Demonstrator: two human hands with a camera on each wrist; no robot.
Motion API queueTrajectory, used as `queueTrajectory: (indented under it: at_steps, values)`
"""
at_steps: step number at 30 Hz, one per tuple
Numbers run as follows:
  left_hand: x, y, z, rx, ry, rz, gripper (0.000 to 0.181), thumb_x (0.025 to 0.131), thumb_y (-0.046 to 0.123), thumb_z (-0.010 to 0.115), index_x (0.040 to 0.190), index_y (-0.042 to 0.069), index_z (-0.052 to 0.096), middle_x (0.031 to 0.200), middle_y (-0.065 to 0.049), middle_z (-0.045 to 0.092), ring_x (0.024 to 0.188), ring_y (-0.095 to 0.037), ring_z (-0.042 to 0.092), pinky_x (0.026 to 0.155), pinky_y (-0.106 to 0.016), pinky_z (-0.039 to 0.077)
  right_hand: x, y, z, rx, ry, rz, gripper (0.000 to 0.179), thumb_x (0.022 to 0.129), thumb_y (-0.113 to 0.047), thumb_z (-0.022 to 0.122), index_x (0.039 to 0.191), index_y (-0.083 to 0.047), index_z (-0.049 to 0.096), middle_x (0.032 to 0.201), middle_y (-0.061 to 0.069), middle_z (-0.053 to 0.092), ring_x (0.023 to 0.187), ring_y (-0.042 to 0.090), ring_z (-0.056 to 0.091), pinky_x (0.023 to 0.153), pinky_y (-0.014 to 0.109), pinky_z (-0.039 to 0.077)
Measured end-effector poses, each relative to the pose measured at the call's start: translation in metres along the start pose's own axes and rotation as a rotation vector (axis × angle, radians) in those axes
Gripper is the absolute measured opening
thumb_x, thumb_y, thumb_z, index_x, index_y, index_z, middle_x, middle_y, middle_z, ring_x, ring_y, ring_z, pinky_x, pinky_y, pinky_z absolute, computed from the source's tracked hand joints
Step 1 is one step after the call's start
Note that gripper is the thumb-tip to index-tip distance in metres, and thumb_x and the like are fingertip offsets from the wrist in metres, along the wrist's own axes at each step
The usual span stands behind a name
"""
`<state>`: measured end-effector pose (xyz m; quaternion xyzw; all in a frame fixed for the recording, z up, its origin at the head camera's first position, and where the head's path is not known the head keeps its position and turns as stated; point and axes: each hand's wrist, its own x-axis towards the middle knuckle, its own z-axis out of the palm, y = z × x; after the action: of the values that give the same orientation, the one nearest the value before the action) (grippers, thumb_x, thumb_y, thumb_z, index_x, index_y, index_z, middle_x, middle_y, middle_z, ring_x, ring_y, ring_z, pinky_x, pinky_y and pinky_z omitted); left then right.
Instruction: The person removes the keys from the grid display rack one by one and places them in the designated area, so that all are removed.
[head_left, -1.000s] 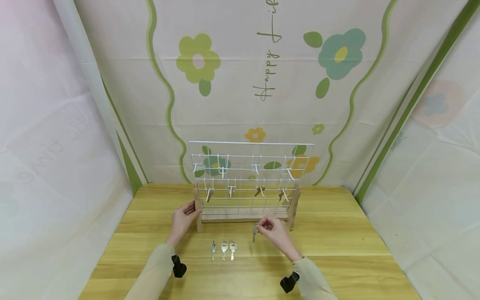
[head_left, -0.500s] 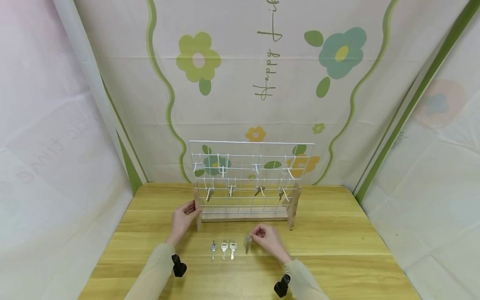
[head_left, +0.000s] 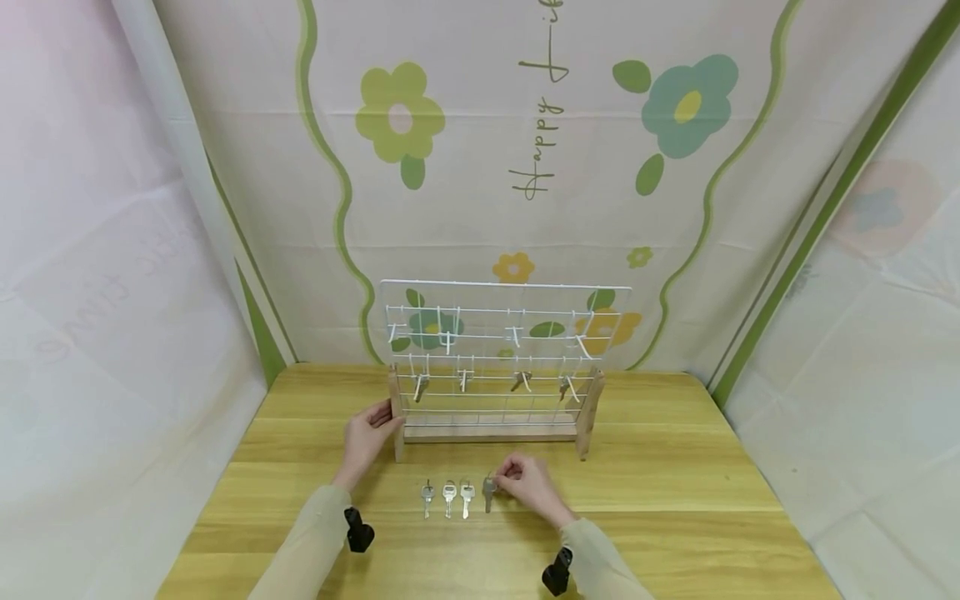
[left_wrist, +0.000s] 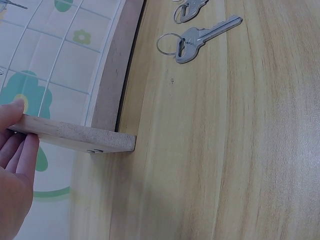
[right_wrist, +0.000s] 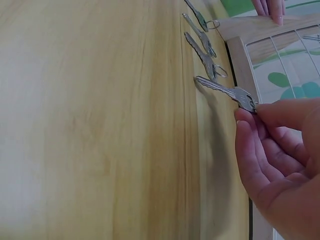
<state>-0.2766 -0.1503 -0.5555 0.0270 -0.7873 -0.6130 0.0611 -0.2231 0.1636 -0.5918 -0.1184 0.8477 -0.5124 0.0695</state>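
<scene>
My right hand (head_left: 528,485) pinches a silver key (right_wrist: 227,91) by its head, between thumb and index finger. The blade points toward the table's near side, and in the right wrist view its shadow falls on the wood. To its left, three silver keys with small rings lie in a row: a left one (head_left: 427,500), a middle one (head_left: 449,500) and a right one (head_left: 467,500). My left hand (head_left: 365,440) grips the wooden side post (left_wrist: 85,136) of a white wire rack (head_left: 502,285), thumb on one face and fingers on the other.
White hooks hang on the rack in two rows. Along the lower row hang keys, among them a dark one (head_left: 521,382) and another (head_left: 565,387). A wooden bar (head_left: 487,433) joins the posts. Behind the wooden table (head_left: 675,500) stands a flowered cloth (head_left: 465,192).
My right hand has moved left and toward the near side with the key, bringing it beside the row of keys. The left hand has stayed on the post.
</scene>
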Motion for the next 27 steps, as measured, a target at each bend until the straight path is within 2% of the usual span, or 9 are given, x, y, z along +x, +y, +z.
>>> queueTrajectory:
  at_steps: [7, 16, 27]
  values:
    - [0.000, -0.002, 0.001, -0.019, 0.013, 0.021, 0.047, 0.088, 0.007, 0.074, 0.130, -0.007, 0.060, 0.130, -0.027, 0.063, 0.120, -0.039, 0.063, 0.093, -0.028, 0.060, 0.003, 0.001, 0.006, -0.036, -0.027, -0.003, 0.007, 0.088, -0.006, 0.071, 0.087, 0.000, 0.068, 0.080, 0.009, 0.071, 0.066, 0.008, 0.064, 0.056, 0.016, 0.055]
    - [0.000, -0.003, 0.002, -0.023, 0.020, 0.002, 0.048, 0.087, 0.005, 0.075, 0.130, -0.008, 0.060, 0.130, -0.028, 0.063, 0.120, -0.040, 0.063, 0.093, -0.029, 0.060, 0.004, -0.004, 0.010, -0.077, -0.036, -0.027, 0.003, 0.084, 0.000, 0.069, 0.084, 0.002, 0.067, 0.076, 0.009, 0.069, 0.061, 0.006, 0.061, 0.051, 0.016, 0.052]
    - [0.000, -0.002, 0.001, -0.027, 0.025, 0.010, 0.048, 0.088, 0.009, 0.075, 0.131, -0.006, 0.060, 0.131, -0.028, 0.063, 0.121, -0.039, 0.063, 0.092, -0.025, 0.060, 0.004, -0.003, 0.013, -0.111, -0.032, -0.031, 0.003, 0.083, 0.001, 0.068, 0.085, 0.003, 0.066, 0.077, 0.008, 0.069, 0.062, 0.002, 0.056, 0.052, 0.015, 0.049]
